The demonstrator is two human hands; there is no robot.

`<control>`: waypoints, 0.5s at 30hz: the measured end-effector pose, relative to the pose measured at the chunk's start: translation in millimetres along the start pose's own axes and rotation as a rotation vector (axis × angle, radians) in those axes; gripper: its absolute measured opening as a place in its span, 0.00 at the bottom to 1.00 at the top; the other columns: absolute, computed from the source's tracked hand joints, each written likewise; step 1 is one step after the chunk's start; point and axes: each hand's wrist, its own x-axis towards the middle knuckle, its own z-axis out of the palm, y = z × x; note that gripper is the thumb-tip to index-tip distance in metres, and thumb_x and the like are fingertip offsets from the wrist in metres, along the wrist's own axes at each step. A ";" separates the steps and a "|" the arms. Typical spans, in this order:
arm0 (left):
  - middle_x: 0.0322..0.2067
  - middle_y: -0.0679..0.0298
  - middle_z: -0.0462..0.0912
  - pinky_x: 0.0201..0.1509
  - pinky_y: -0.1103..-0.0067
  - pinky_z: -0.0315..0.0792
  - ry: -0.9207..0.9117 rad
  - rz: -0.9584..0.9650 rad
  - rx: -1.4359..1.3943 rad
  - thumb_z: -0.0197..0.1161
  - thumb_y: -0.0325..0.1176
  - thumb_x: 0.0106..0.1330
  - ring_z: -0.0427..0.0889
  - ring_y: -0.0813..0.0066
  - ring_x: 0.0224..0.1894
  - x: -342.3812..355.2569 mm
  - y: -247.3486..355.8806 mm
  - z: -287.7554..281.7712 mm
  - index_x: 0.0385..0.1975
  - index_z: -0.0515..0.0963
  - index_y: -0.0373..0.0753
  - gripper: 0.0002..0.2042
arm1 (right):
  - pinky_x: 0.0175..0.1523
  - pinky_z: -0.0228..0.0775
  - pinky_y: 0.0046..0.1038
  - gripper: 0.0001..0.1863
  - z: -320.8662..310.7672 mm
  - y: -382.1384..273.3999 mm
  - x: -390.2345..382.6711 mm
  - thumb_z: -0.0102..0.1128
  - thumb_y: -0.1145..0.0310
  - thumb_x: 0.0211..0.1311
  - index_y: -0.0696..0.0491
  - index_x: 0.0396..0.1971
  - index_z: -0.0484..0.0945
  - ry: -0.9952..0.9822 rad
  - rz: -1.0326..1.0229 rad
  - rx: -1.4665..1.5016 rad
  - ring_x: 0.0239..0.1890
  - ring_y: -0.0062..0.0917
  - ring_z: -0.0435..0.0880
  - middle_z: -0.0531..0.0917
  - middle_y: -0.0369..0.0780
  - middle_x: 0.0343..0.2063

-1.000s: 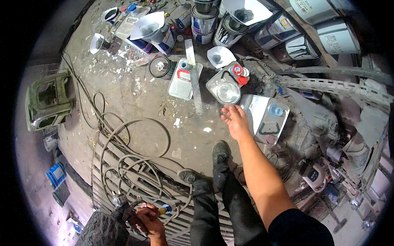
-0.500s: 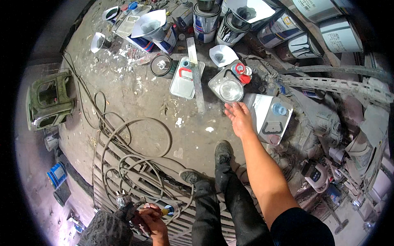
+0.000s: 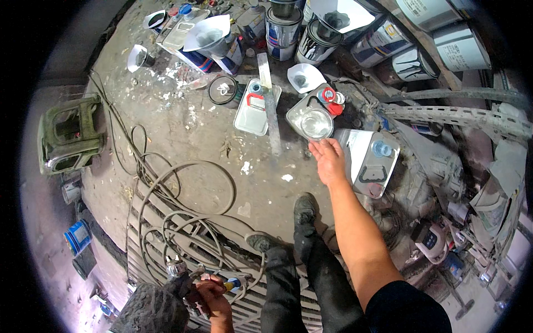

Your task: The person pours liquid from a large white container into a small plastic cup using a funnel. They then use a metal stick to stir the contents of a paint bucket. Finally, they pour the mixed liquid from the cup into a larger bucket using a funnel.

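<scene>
Low at the left, my left hand [image 3: 214, 297] is wrapped round the handle of a spray gun. The spray gun [image 3: 176, 269] has a bright metal nozzle and a large dark, paint-crusted cup [image 3: 150, 311]. My right hand [image 3: 330, 160] reaches forward, thumb and fingers closed at the near rim of a round clear cup [image 3: 317, 124]. This cup rests on top of a metal can [image 3: 300, 114] with a black handle and red caps. Close to my right wrist stands a pale rectangular can [image 3: 376, 164] with a blue spout. Part of the left fingers is hidden.
A coiled hose [image 3: 233, 191] lies over the floor and a slatted grate [image 3: 250, 316]. A flat stick [image 3: 268, 100] lies across another rectangular can [image 3: 252, 119]. Paper funnels [image 3: 208, 36] and paint tins [image 3: 283, 33] crowd the back. A green stool-like frame [image 3: 71, 133] stands left.
The view has shifted slightly. My right fingers, more spread before, have drawn together at the clear cup's rim. The cup still sits on the can, and my left hand keeps the spray gun.
</scene>
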 end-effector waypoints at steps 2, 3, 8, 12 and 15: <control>0.17 0.65 0.65 0.25 0.78 0.63 -0.035 -0.007 -0.045 0.50 0.35 0.71 0.70 0.71 0.24 0.6 -4.5 -2.5 0.20 0.67 0.38 0.15 | 0.56 0.70 0.35 0.10 0.3 -1.3 0.6 0.58 0.68 0.63 0.57 0.37 0.69 -0.008 -0.004 -0.008 0.47 0.33 0.78 0.78 0.43 0.39; 0.17 0.64 0.66 0.25 0.78 0.63 -0.052 -0.013 -0.071 0.50 0.34 0.70 0.70 0.71 0.24 0.5 -7.0 -4.2 0.20 0.67 0.38 0.14 | 0.56 0.70 0.35 0.10 1.0 -2.3 0.3 0.57 0.68 0.64 0.57 0.36 0.69 -0.006 -0.002 -0.014 0.46 0.32 0.78 0.78 0.43 0.39; 0.18 0.65 0.66 0.30 0.77 0.65 -0.033 -0.049 -0.046 0.51 0.34 0.69 0.69 0.72 0.25 -8.6 -17.8 -10.2 0.20 0.67 0.40 0.13 | 0.55 0.71 0.35 0.09 11.1 -16.3 -9.8 0.57 0.69 0.64 0.57 0.35 0.69 -0.023 0.024 -0.036 0.42 0.30 0.78 0.77 0.41 0.36; 0.20 0.67 0.66 0.37 0.74 0.66 -0.108 -0.152 -0.077 0.53 0.43 0.69 0.70 0.73 0.29 -13.3 -13.1 -15.7 0.22 0.66 0.41 0.16 | 0.54 0.72 0.35 0.07 31.3 -42.1 -30.1 0.55 0.70 0.65 0.57 0.35 0.69 -0.037 0.052 -0.099 0.42 0.29 0.78 0.77 0.40 0.34; 0.23 0.66 0.70 0.37 0.76 0.66 -0.123 -0.227 -0.071 0.56 0.42 0.68 0.71 0.73 0.29 -17.7 -3.8 -18.4 0.25 0.69 0.40 0.13 | 0.52 0.74 0.33 0.05 55.7 -70.2 -54.0 0.53 0.72 0.65 0.57 0.34 0.69 -0.055 0.067 -0.141 0.40 0.27 0.78 0.76 0.39 0.34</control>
